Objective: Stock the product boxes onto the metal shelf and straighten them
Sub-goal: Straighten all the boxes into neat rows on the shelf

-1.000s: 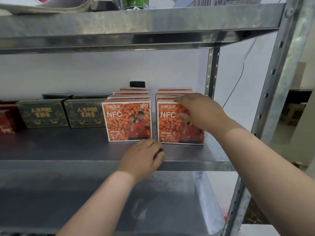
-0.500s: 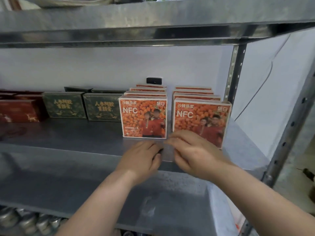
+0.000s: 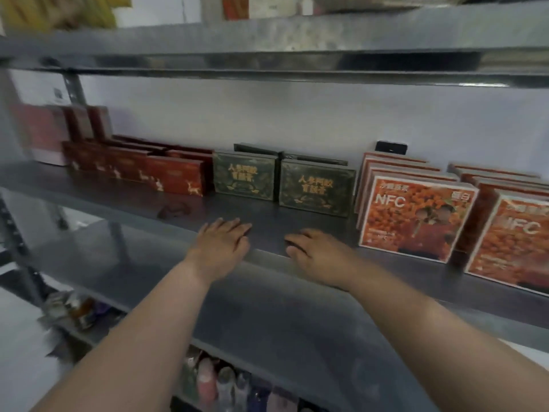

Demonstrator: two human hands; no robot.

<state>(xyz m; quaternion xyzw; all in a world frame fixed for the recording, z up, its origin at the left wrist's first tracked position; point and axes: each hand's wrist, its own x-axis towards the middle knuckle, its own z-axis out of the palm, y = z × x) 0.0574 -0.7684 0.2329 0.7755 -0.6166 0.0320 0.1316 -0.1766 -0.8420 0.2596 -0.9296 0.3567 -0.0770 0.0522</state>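
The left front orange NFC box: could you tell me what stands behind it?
Behind the front orange NFC box, more orange boxes line up; their faces are covered. A small black object sits at the wall.

bare shelf front (image 3: 267, 221), green boxes (image 3: 316, 188) behind

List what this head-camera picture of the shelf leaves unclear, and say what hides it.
- Right orange NFC box: cut off by the right edge.
- Rows behind the left orange NFC box: count hidden by the front box.
- Small print on the green boxes: motion blur.
- Items on the lower shelf: blurred, partly behind the left hand's forearm.
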